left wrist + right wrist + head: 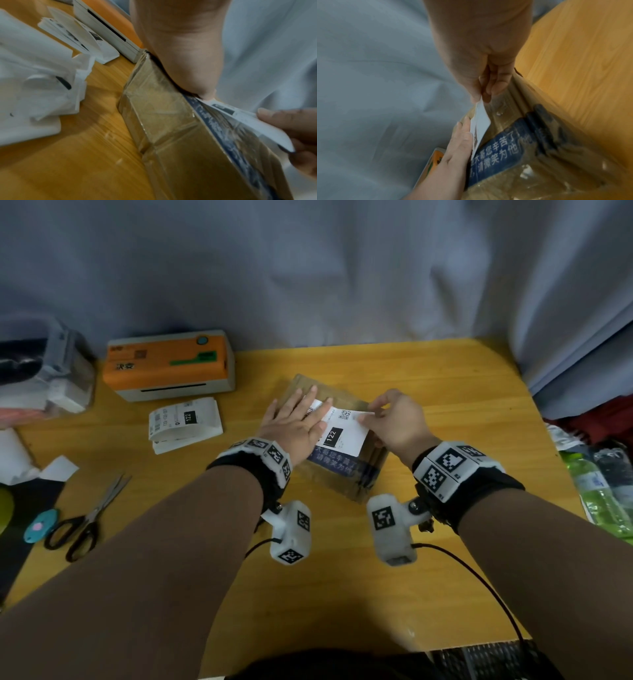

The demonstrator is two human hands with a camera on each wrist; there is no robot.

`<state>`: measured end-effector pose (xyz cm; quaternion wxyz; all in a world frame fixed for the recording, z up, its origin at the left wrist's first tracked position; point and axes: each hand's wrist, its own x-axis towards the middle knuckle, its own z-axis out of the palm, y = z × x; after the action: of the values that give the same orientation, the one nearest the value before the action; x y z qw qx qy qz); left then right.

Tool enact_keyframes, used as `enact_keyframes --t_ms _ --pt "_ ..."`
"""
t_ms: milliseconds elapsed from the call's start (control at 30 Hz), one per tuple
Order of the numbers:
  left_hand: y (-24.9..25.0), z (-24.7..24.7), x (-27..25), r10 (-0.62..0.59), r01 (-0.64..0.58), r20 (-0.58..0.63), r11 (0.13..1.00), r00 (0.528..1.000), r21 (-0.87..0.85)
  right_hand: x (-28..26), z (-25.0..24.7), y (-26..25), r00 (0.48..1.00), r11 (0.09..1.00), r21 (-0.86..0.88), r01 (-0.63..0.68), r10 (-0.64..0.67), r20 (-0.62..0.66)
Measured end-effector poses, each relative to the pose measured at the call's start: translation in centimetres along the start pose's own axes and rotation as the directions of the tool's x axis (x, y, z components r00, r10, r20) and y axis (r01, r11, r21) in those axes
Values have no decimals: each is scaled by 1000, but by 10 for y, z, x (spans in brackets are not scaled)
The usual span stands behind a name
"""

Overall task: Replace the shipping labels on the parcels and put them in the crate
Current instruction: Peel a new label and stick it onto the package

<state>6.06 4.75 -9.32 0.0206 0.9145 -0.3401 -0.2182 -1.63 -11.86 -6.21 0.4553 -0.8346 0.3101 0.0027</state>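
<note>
Right hand (394,422) pinching far edge of label (344,429) between thumb and fingertips, holding that edge lifted. Left hand (298,426) lying flat, fingers straight, pressing label's other side onto parcel (346,474), just beside pinch. Parcel sitting on bench (462,392) under both hands.

Risks, as judgement: paper creasing or trapping bubbles if lifted edge is dropping unevenly; sticking crooked; adhesive gripping poorly on glossy tape.

Label: thin, white, flexible. Parcel: brown, boxy, crinkled shiny wrap, blue printed band. Crate not showing.

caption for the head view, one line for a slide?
Left hand flattens a shipping label onto the parcel while right hand pinches its edge.
</note>
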Motion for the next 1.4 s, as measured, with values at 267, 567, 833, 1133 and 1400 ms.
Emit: enact_keyframes --t_ms 267,567,833,1133,1400 --pt "29 -6 -2 -180 180 14 977 984 -117 -7 -18 7 969 956 -263 133 -181 -166" --pt "-18 4 -3 -12 14 -47 1000 999 28 -30 65 -6 856 508 -699 504 -183 484" --pt "-15 3 -9 -66 75 -75 990 995 120 -12 35 13 904 505 -756 415 -141 403" --pt "-15 -1 -11 -83 85 -29 991 996 108 -9 39 -12 891 530 -716 454 -243 385" --pt "-17 -1 -9 -64 65 -13 991 998 115 12 7 15 923 473 -799 371 -94 373"
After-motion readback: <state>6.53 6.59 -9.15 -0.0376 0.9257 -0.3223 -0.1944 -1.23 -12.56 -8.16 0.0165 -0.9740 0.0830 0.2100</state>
